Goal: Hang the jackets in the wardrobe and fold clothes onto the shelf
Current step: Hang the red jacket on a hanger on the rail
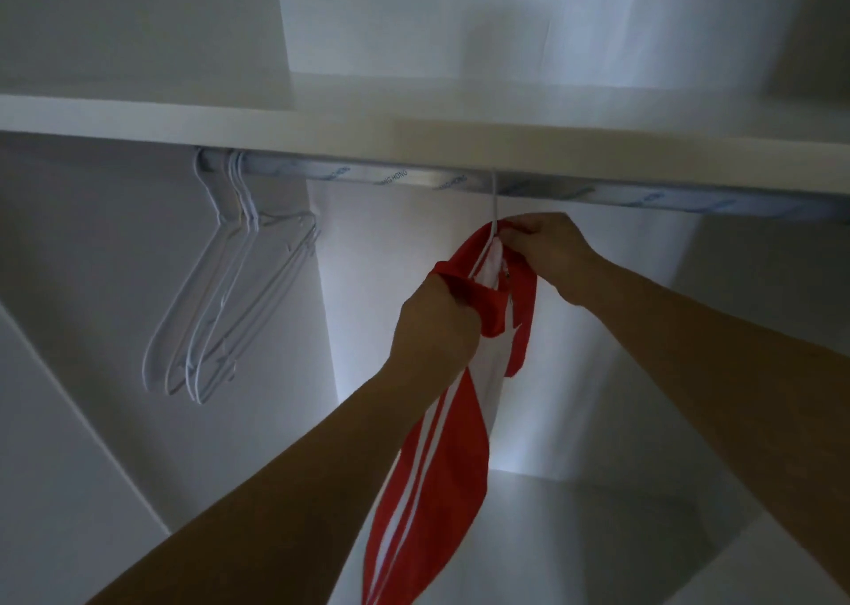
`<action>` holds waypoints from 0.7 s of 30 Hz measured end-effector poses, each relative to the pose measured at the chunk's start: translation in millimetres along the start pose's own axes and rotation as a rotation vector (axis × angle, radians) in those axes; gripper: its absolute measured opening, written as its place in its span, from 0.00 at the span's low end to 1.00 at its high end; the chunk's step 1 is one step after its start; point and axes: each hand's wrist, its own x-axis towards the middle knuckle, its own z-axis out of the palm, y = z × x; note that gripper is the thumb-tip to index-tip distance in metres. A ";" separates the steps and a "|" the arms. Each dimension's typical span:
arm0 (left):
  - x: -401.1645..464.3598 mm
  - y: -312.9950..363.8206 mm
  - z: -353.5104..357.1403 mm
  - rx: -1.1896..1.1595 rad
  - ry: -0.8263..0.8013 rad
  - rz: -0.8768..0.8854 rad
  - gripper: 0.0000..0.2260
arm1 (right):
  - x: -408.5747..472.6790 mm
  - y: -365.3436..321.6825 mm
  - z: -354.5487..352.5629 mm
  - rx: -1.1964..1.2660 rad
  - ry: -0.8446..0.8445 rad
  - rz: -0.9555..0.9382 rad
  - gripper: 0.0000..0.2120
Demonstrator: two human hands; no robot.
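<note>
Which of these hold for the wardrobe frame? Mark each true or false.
1. The red and white jacket hangs on a white hanger hooked to the rail. True.
2. Both hands grip the jacket near its collar. True: the left hand holds the red collar edge, and the right hand pinches the top by the hanger.
3. The empty hangers hang to the right of the jacket. False: they are to its left.
4. Folded clothes lie on the shelf above the rail. False: none show on it.
5. The jacket is plain blue. False: it is red with white stripes.
</note>
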 end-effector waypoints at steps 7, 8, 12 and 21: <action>27.5 4.1 22.4 -0.004 -0.024 -0.038 0.15 | 49.3 -6.6 -13.0 -0.452 -0.026 0.175 0.04; 28.6 1.5 24.3 0.002 -0.040 -0.040 0.15 | 50.9 -3.1 -13.2 -0.575 -0.020 0.173 0.06; 32.9 -3.6 32.3 -0.022 -0.094 -0.062 0.17 | 50.7 23.9 -11.0 -0.870 0.146 0.048 0.10; 48.9 -14.0 49.9 -0.133 -0.041 -0.109 0.15 | 55.2 38.8 6.7 -0.248 0.007 0.113 0.09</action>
